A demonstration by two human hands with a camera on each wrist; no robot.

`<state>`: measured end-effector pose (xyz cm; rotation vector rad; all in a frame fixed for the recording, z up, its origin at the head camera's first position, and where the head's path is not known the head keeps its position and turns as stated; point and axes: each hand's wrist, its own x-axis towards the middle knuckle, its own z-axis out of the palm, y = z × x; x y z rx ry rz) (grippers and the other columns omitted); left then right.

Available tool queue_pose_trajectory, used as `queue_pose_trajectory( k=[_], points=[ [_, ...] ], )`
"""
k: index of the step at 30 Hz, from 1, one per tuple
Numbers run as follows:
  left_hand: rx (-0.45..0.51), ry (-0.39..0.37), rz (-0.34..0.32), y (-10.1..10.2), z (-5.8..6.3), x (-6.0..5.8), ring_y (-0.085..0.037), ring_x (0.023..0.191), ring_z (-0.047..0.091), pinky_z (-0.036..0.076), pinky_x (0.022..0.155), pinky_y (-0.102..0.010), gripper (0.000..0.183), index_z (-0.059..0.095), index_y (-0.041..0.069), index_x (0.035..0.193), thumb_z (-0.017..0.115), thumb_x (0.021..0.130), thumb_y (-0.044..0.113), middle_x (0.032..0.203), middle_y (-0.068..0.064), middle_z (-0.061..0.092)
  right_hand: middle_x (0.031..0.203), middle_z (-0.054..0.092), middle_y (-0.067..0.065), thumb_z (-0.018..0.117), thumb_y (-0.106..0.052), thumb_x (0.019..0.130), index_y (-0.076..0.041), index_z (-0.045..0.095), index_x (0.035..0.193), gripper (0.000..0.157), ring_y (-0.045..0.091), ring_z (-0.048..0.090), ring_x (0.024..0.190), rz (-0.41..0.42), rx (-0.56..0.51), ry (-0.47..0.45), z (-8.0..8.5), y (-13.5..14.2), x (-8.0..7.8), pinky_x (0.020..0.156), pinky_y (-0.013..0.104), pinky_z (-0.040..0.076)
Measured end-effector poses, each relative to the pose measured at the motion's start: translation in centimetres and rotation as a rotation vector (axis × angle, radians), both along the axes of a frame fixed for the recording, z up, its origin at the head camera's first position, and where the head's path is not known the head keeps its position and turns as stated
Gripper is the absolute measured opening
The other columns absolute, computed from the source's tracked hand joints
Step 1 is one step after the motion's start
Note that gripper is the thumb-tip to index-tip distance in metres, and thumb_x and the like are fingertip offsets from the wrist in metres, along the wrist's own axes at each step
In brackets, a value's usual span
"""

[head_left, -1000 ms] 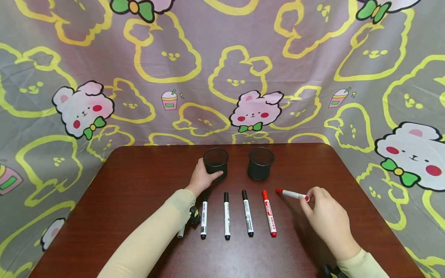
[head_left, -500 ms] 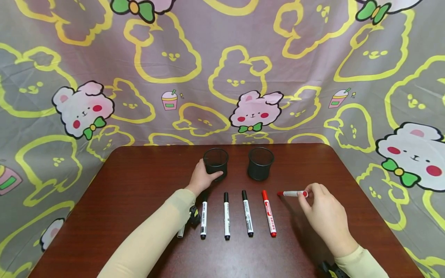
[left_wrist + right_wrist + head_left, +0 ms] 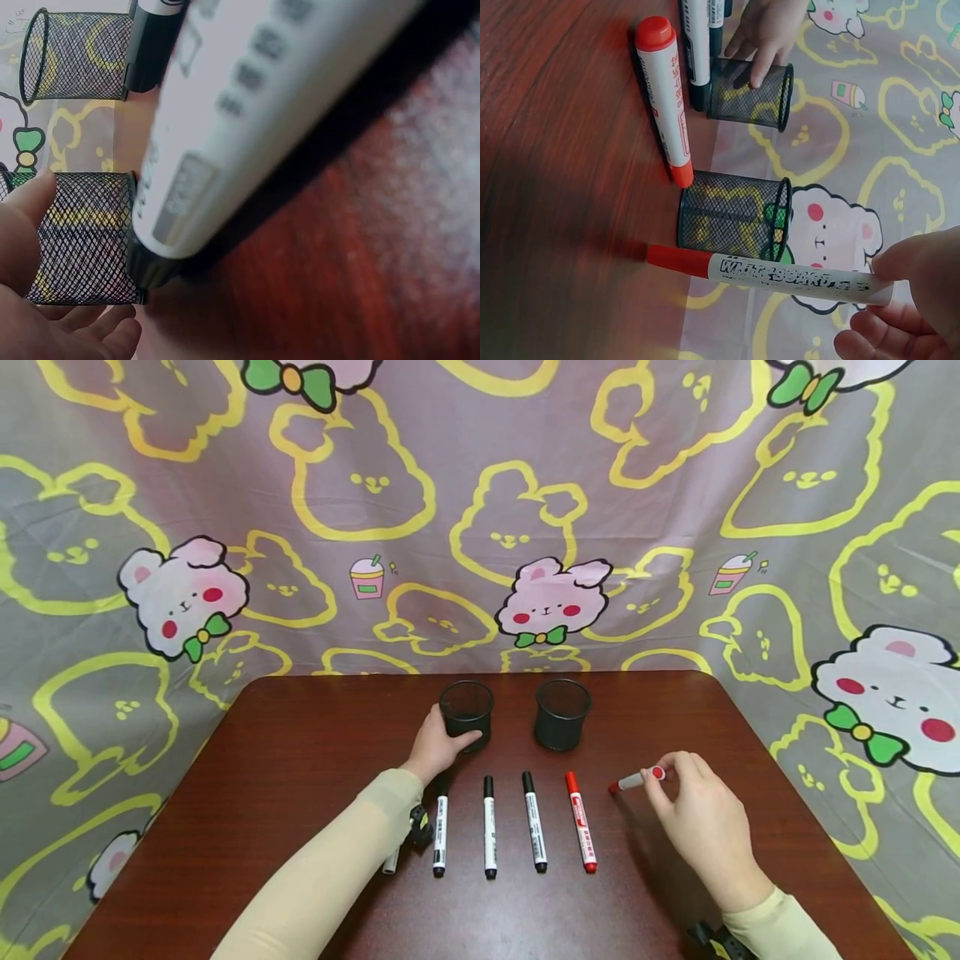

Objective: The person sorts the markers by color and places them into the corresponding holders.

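My left hand holds the left black mesh pen cup, thumb across its near side and fingers around the far left. In my right hand a red-capped whiteboard marker is pinched near its tail end between thumb and fingers, its red cap tilted down toward the table. A second mesh pen cup stands to the right of the held one. Before the cups lies a red marker, with black-capped markers in a row to its left. Another marker is mostly hidden by the left forearm.
The brown wooden table ends at a patterned curtain that hangs behind and along both sides. In the left wrist view a black-ended marker looms large and blurred close to the camera.
My right hand has turned the red-capped marker, so its cap end has swung nearer and to the right while its tail has risen slightly. The left hand stays on the cup.
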<state>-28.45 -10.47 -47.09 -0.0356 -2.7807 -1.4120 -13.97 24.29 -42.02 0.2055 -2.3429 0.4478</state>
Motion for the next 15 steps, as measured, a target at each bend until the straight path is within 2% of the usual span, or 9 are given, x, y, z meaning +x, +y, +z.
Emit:
queue_pose_trajectory(
  k=[15],
  points=[
    [-0.009, -0.004, -0.005, -0.01, 0.13, 0.11, -0.038, 0.138, 0.051, 0.042, 0.114, -0.052, 0.090, 0.033, -0.002, 0.154, 0.082, 0.089, 0.036, 0.149, -0.023, 0.049, 0.080, 0.063, 0.008, 0.083, -0.012, 0.080, -0.005, 0.065, 0.091, 0.022, 0.021, 0.059, 0.061, 0.030, 0.002, -0.006, 0.68, -0.05, -0.62, 0.048, 0.040, 0.045]
  ],
)
